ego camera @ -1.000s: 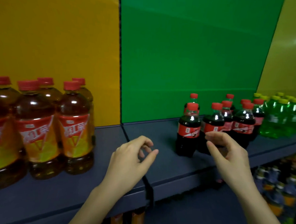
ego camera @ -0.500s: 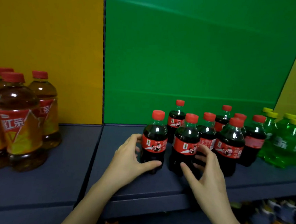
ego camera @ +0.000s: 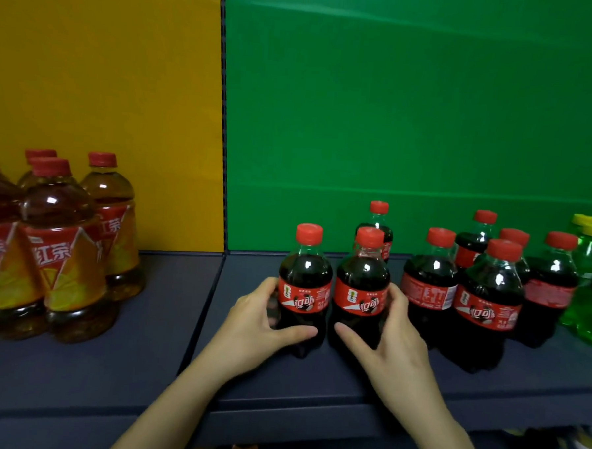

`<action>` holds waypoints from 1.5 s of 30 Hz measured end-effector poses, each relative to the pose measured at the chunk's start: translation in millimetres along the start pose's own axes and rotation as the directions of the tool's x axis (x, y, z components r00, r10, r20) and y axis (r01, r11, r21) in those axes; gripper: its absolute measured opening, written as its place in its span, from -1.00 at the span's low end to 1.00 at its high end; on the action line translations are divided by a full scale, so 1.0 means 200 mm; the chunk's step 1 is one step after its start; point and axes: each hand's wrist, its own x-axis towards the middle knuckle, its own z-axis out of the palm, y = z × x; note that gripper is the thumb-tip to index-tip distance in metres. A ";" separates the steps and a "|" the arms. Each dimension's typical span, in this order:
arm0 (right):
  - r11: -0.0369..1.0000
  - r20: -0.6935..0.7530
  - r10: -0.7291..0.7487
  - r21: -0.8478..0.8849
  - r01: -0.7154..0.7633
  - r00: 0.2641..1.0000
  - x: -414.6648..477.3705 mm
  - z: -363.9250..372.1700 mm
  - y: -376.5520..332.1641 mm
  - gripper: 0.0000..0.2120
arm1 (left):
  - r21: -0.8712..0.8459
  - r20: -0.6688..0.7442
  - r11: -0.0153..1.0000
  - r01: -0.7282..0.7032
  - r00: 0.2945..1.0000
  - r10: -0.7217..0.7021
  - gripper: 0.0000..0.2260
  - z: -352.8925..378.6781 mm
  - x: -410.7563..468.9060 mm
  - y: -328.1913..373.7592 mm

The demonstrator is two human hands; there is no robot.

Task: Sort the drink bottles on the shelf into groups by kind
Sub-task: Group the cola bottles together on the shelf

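Observation:
Two small cola bottles with red caps stand side by side at the front of the dark blue shelf [ego camera: 164, 354]. My left hand [ego camera: 258, 320] grips the left cola bottle [ego camera: 305, 276] low on its body. My right hand [ego camera: 390, 335] grips the right cola bottle [ego camera: 362, 279] the same way. Several more cola bottles [ego camera: 489, 296] stand in a cluster to the right, in front of the green back panel. Both gripped bottles are upright and rest on the shelf.
Large iced-tea bottles [ego camera: 63, 256] with red caps stand at the left before the yellow panel. Green soda bottles [ego camera: 590, 274] with yellow caps sit at the far right. A seam [ego camera: 212, 288] divides the two shelf boards. More bottles show on a lower shelf [ego camera: 577, 448].
Both hands reached from the open shelf front to the cola cluster and closed round the two front bottles. The two bottles now stand apart from the cluster, further left.

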 end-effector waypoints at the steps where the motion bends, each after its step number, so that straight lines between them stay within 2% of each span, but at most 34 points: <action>1: 1.000 0.018 -0.004 0.015 0.004 1.000 0.02 0.00 0.00 -0.23 | 0.012 0.000 1.000 0.008 1.000 -0.008 -0.49 -0.02 0.00 -0.01; 11: 0.993 0.082 -0.027 0.119 0.018 0.996 0.33 0.18 -0.05 -0.29 | 0.140 -0.109 0.987 0.082 0.992 -0.066 -0.41 -0.22 0.20 -0.13; 14: 0.994 0.079 -0.068 0.085 0.061 0.995 0.41 0.24 -0.07 -0.34 | 0.068 -0.084 0.991 0.117 0.990 -0.111 -0.38 -0.24 0.27 -0.15; 22: 0.993 0.090 -0.006 0.118 -0.004 0.996 0.52 0.36 -0.05 -0.34 | -0.068 -0.105 0.986 0.154 0.981 -0.161 -0.41 -0.25 0.34 -0.20; 38: 0.996 0.135 -0.026 0.086 0.014 0.990 0.52 0.41 0.00 -0.30 | -0.034 -0.107 0.993 0.112 0.987 -0.115 -0.41 -0.23 0.33 -0.26; 42: 0.995 0.174 -0.021 0.096 0.004 0.984 0.50 0.39 -0.02 -0.30 | 0.089 -0.169 0.991 0.096 0.982 -0.080 -0.38 -0.22 0.32 -0.27; 45: 0.998 0.182 -0.029 0.064 0.018 0.983 0.45 0.31 -0.04 -0.34 | 0.273 -0.287 0.961 0.051 0.958 0.031 -0.37 -0.22 0.29 -0.24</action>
